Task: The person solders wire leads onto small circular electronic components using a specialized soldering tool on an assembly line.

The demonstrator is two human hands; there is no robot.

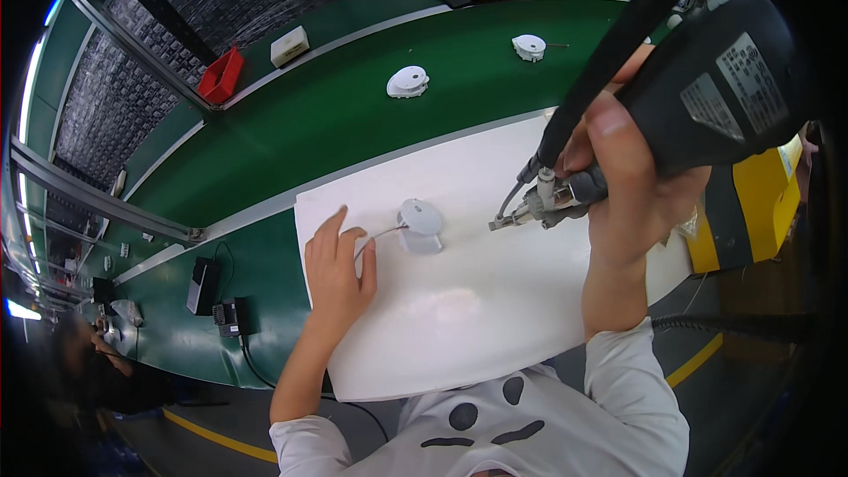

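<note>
On the white worktop (468, 318) sits a small white round part (420, 217), with a translucent rounded piece (421, 241) at its near side. A thin wire (382, 233) runs from the part leftward to my left hand. That left hand (337, 267) lies just left of the part, fingers spread, thumb and forefinger apart beside the wire's end. My right hand (632, 155) is wrapped round a black electric screwdriver (707, 88) with a metal nozzle. Its tip points left, a short way right of the part and apart from it.
Beyond the worktop runs a green belt (300, 124) with two similar white parts (408, 82), (529, 47). Red bins (221, 76) stand behind it. Black power adapters (231, 317) lie at left. A yellow-and-black piece (751, 208) is at right; another person (97, 362) sits far left.
</note>
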